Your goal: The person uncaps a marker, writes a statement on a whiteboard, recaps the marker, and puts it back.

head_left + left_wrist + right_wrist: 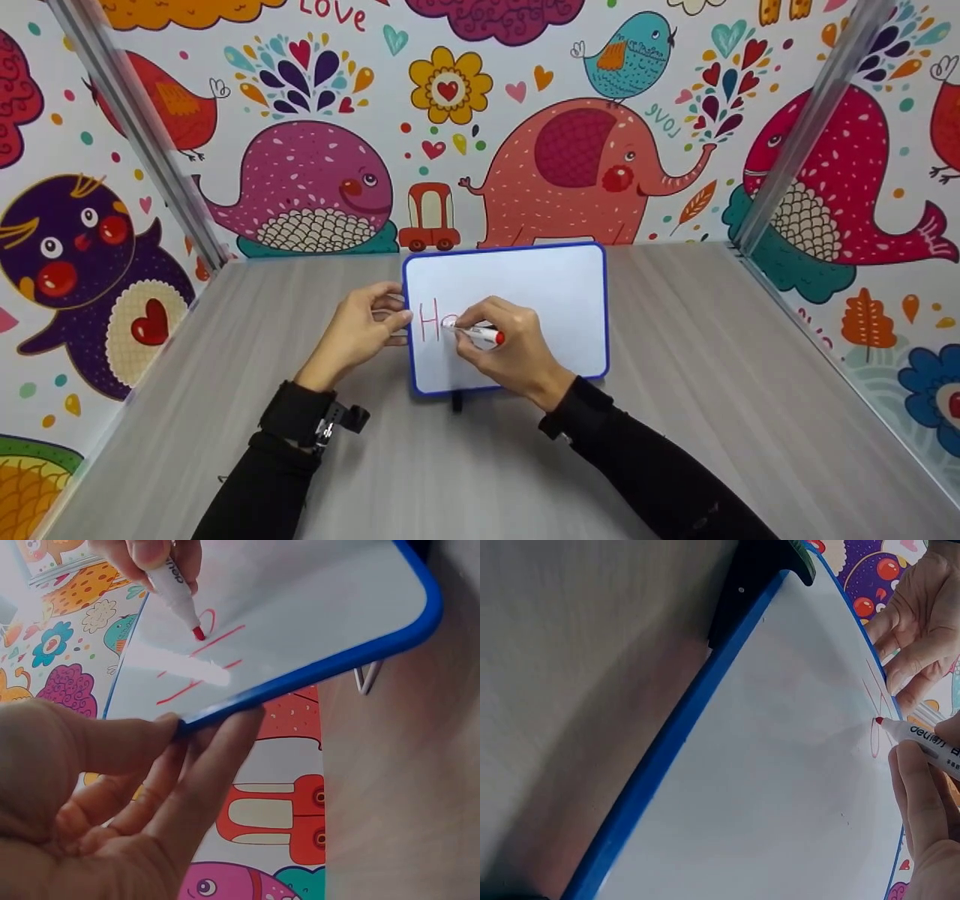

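A blue-framed whiteboard (540, 300) stands tilted back on the table. At its left edge, my left hand (360, 326) pinches the frame, thumb on the front and fingers behind, as the left wrist view shows. My right hand (517, 345) holds a white marker (486, 334) with a red end, its red tip (198, 633) right at the writing surface. A red letter H (429, 320) is written near the left side, and a curved red stroke (874, 741) lies beside it, partly covered by the right hand in the head view.
A black foot (457, 402) shows under the board's lower edge, and a thin metal loop (366, 678) sticks out behind it. The grey table (675, 315) is bordered by printed cartoon panels (315, 187) and metal corner posts (142, 135).
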Available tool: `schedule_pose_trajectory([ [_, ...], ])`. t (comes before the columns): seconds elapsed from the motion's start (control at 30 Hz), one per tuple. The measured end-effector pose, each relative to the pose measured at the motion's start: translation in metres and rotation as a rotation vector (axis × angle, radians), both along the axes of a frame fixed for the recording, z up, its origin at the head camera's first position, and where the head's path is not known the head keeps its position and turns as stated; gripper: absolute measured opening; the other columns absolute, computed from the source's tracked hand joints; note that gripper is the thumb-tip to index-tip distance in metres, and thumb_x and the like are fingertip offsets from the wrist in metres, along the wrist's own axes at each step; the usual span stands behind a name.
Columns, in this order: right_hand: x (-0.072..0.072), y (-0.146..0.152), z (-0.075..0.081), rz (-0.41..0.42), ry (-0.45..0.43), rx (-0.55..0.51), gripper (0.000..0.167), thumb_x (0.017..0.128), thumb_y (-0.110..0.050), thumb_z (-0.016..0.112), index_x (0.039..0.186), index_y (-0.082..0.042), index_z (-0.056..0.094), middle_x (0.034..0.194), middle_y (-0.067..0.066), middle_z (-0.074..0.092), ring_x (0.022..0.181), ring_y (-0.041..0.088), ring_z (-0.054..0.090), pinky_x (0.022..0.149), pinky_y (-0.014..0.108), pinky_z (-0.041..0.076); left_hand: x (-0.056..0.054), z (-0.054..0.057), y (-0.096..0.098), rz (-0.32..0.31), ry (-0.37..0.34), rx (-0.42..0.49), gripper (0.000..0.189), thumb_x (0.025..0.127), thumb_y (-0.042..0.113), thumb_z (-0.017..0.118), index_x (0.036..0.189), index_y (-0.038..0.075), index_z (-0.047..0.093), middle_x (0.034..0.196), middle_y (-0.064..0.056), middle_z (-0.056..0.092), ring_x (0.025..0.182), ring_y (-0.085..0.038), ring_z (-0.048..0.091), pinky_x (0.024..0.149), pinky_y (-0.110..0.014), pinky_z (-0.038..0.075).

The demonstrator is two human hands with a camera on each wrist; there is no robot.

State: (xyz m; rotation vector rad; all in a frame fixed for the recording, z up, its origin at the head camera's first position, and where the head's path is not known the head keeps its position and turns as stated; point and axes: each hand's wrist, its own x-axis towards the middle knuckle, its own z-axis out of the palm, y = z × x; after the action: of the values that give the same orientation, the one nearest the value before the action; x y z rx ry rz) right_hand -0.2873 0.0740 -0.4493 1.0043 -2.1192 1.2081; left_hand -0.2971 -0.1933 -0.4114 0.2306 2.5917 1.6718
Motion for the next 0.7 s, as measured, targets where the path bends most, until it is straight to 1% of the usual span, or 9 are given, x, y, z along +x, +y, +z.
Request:
schedule_pose_trajectory([
  [0.17,0.003,0.003,-0.002,0.015,-0.004,0.012,0.014,0.098,0.0,0.09,0.109,-0.005,0.083,0.106,0.008,0.087,0.104,0.021,0.086,0.101,0.035,0.074,-0.001,-0.001,0.001,0.0,-0.006,0.005,0.048,0.115,0.003,0.071,0.162,-0.002,0.06,0.142,-0.028,0.076,0.121,-0.036,0.082,0.092,-0.039,0.076],
  [0.33,0.005,0.007,-0.004,0.031,-0.003,0.009,0.013,0.097,0.002,0.09,0.106,-0.006,0.083,0.104,0.007,0.086,0.103,0.021,0.086,0.099,0.036,0.074,-0.001,-0.002,0.0,0.003,-0.006,0.005,0.048,0.115,0.003,0.071,0.162,-0.002,0.06,0.142,-0.027,0.076,0.119,-0.034,0.082,0.092,-0.039,0.076],
  [0.53,0.006,0.014,-0.004,0.019,0.008,0.016,0.013,0.096,0.002,0.091,0.103,-0.005,0.084,0.102,0.007,0.087,0.1,0.021,0.085,0.097,0.036,0.075,-0.002,-0.003,0.001,0.003,0.006,0.015,0.045,0.115,0.002,0.071,0.159,-0.002,0.062,0.139,-0.027,0.077,0.116,-0.033,0.083,0.09,-0.038,0.076],
  [0.7,0.005,0.021,-0.002,-0.009,0.018,0.017,0.013,0.095,0.002,0.091,0.103,-0.006,0.084,0.101,0.006,0.087,0.099,0.02,0.085,0.096,0.037,0.075,-0.001,-0.002,0.001,0.001,0.01,0.0,0.045,0.115,0.003,0.071,0.159,-0.001,0.063,0.139,-0.027,0.077,0.118,-0.034,0.083,0.092,-0.039,0.076],
])
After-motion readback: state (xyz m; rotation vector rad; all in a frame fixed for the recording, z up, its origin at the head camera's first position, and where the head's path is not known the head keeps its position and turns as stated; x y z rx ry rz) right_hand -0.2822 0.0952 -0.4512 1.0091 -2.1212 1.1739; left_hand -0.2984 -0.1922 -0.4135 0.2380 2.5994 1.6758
